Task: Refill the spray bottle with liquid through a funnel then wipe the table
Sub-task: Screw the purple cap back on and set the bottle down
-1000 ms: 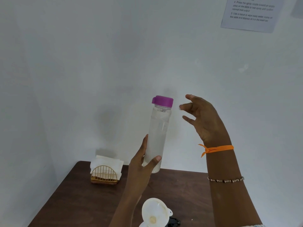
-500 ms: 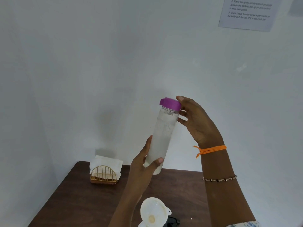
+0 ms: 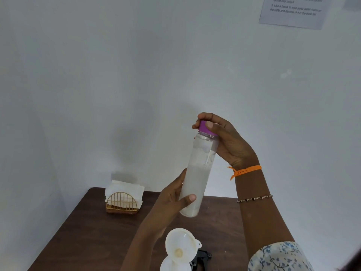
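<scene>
Your left hand (image 3: 172, 200) is gripping the clear, cloudy cylindrical bottle (image 3: 197, 173); your right hand (image 3: 224, 141) is now clasping its purple cap (image 3: 205, 128).

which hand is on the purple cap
The right hand, with the orange wrist band, grips the purple cap; the left hand holds the bottle's lower body.

We take this for a plain test or recording room rather than a lived-in home. We see bare white walls (image 3: 136, 75) meeting in a corner, a small dark wooden bench (image 3: 93, 237) pushed into it, and a printed sheet of numbered instructions (image 3: 295, 11) stuck to the wall. On the bench stands a gold wire holder (image 3: 121, 202) of white tissues (image 3: 125, 187).
</scene>
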Action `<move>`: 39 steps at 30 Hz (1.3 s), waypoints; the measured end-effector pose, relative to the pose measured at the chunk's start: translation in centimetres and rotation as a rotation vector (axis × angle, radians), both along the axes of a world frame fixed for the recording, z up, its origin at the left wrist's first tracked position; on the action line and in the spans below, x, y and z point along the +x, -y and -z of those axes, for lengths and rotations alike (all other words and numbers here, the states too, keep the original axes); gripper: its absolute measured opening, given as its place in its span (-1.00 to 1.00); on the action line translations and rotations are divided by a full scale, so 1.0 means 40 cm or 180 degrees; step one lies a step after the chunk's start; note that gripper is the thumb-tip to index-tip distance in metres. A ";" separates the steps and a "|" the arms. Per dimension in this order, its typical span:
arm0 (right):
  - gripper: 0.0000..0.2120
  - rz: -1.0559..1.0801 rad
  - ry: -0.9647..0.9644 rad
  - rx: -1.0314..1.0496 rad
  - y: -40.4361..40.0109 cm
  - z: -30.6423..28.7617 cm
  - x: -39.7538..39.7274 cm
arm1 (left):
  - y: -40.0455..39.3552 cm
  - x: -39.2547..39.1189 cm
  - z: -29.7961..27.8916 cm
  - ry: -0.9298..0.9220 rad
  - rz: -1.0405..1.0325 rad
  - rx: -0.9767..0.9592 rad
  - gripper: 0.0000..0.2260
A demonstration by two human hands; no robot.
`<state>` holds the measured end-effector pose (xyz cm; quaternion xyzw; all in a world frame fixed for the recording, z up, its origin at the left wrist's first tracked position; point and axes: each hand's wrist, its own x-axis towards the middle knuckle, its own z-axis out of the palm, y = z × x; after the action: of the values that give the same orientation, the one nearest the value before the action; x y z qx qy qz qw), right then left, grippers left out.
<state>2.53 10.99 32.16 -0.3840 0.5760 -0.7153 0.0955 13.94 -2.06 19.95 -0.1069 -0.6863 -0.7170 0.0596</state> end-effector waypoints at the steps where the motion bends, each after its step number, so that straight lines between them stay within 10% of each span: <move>1: -0.79 0.0101 -0.0026 0.0027 0.002 0.002 0.002 | 0.000 -0.002 0.004 -0.0004 -0.0040 0.0013 -0.49; 20: -0.85 0.1229 -0.0193 0.0206 0.060 0.034 0.013 | -0.037 -0.020 0.038 -0.0169 -0.0826 -0.0168 -0.55; 28: -0.58 0.1344 0.0049 -0.0054 0.069 0.062 0.017 | -0.024 -0.039 0.049 -0.0089 -0.0925 -0.0288 -0.46; 39: -0.55 0.1070 0.0315 0.1456 0.084 0.263 0.029 | 0.019 -0.082 0.114 0.0136 -0.0892 0.0075 -0.48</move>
<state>3.70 7.64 21.63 -0.2162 0.7726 -0.5905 0.0877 10.64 -2.81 15.38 0.0060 -0.6872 -0.7117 0.1457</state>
